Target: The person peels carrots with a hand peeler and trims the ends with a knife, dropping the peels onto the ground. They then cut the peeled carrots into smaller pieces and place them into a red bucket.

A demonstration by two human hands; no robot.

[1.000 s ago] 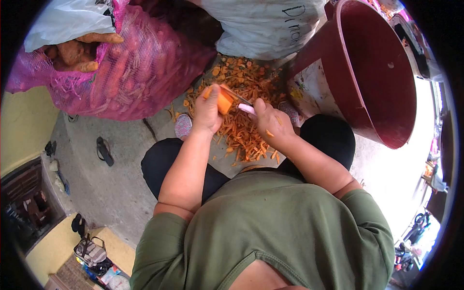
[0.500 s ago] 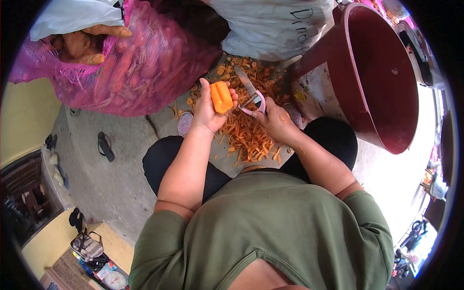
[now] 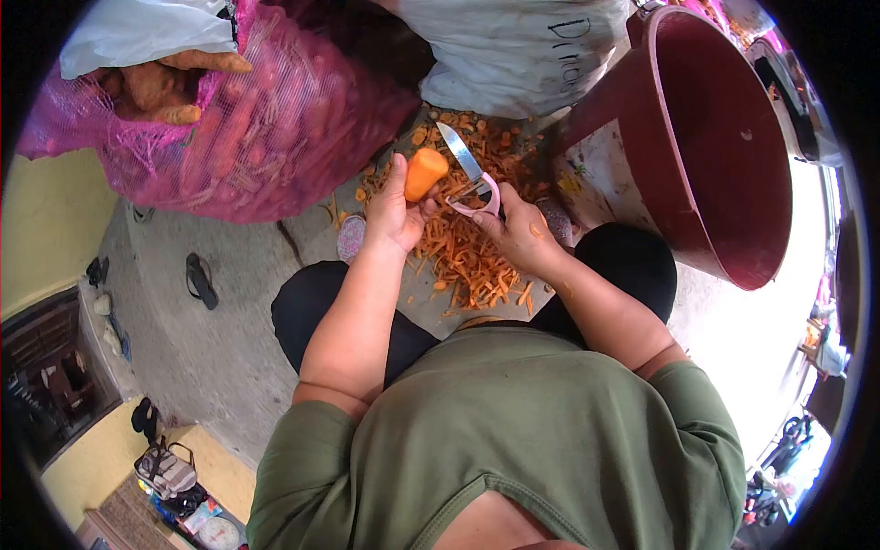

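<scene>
My left hand [image 3: 394,213] is closed around a thick, short piece of peeled carrot [image 3: 425,174], bright orange, its blunt end pointing up and to the right. In my right hand [image 3: 522,229] is a pink-framed peeler [image 3: 478,194], with a knife blade [image 3: 458,149] reaching up and left beyond it. The peeler is close beside the carrot, with a small space between them. Beneath both hands, orange carrot peelings [image 3: 472,261] lie heaped on the floor, with cut round ends [image 3: 422,136] scattered at the far side.
A pink mesh sack [image 3: 247,128] bulges with carrots at the upper left. Beyond the peelings stands a white sack [image 3: 513,55] with black lettering. A large dark red bucket [image 3: 632,156] leans at the right. One black flip-flop [image 3: 200,280] lies on the concrete floor [image 3: 229,367].
The carrot has been turned in my left hand, so its rounded side and blunt end show instead of the grooved face. My right hand has shifted slightly, still gripping the peeler.
</scene>
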